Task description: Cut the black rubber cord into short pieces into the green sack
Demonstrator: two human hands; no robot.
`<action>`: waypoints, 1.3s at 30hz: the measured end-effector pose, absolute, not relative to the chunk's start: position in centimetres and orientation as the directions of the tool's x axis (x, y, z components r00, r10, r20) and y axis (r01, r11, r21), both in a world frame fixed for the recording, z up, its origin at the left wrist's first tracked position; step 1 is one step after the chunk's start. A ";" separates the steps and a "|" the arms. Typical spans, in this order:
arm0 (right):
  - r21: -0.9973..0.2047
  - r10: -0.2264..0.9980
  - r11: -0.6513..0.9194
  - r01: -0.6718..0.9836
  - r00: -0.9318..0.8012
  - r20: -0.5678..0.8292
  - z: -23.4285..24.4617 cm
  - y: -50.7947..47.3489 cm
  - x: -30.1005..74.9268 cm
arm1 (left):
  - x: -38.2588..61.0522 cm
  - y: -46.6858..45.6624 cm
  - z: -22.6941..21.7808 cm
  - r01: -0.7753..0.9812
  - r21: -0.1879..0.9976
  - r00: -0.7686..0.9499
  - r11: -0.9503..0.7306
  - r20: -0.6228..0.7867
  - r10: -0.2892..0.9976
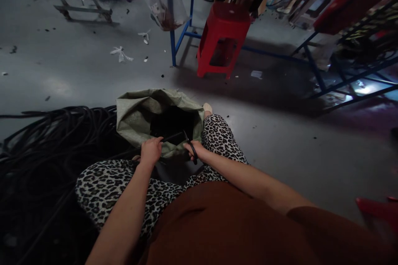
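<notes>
My left hand (151, 150) is closed on a black rubber-like strip (172, 136) whose free end reaches out over the mouth of a green woven sack (132, 118). Closed around the black handles of a pair of scissors (195, 155), my right hand (193, 149) is at the sack's near right rim. The scissor blades point up and away, close to the strip's end; whether they touch it I cannot tell. The sack stands open between my knees, with a dark inside whose contents I cannot make out.
A heap of long black strips (77, 132) lies on the floor to the left. Ahead is a red plastic stool (224, 37) by a blue metal frame (173, 45) with a hanging plastic bag (164, 4). Scraps such as a white plastic piece (120, 54) lie about. Another person sits farther back.
</notes>
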State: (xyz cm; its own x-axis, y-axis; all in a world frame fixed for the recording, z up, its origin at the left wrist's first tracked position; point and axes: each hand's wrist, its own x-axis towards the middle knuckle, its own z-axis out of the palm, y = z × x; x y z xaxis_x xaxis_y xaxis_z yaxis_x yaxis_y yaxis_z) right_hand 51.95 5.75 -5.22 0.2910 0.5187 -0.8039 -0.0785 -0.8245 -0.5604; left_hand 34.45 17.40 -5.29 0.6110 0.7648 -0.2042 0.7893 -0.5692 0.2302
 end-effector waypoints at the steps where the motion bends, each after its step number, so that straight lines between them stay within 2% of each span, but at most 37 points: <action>1: -0.574 0.537 -0.815 -0.082 0.264 -0.801 -5.1 5.6 51.9 | 34.5 17.4 -5.3 0.792 0.242 0.605 -0.560 -0.196 0.772; 5: -0.614 0.599 -0.785 -0.080 0.154 -0.786 -4.7 5.3 51.7 | 34.6 17.4 -5.2 0.800 0.276 0.584 -0.533 -0.156 0.797; 9: -0.606 0.598 -0.794 -0.056 0.109 -0.794 -4.6 5.3 51.5 | 34.7 17.3 -5.1 0.795 0.284 0.589 -0.537 -0.142 0.796; 17: -0.598 0.589 -0.799 -0.064 0.122 -0.799 -3.5 6.1 51.4 | 34.7 17.1 -5.7 0.741 0.342 0.649 -0.578 -0.143 0.748; 23: -0.594 0.582 -0.800 -0.087 0.131 -0.803 -4.3 6.1 51.5 | 34.6 17.2 -5.8 0.711 0.363 0.680 -0.602 -0.136 0.720; 34: -0.625 0.610 -0.778 -0.063 0.161 -0.776 -4.9 6.0 51.7 | 34.4 17.3 -6.2 0.712 0.360 0.684 -0.603 -0.161 0.712; 39: -0.628 0.614 -0.778 -0.021 0.189 -0.766 -5.5 6.1 51.7 | 34.4 17.3 -5.9 0.727 0.321 0.672 -0.607 -0.151 0.725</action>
State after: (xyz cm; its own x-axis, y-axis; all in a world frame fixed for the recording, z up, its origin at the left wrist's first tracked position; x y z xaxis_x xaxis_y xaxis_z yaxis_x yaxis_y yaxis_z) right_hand 51.69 6.07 -5.51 0.1886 0.6142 -0.7662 -0.0205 -0.7776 -0.6284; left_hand 34.37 17.32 -5.85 0.6717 0.7253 -0.1509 0.7272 -0.6066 0.3212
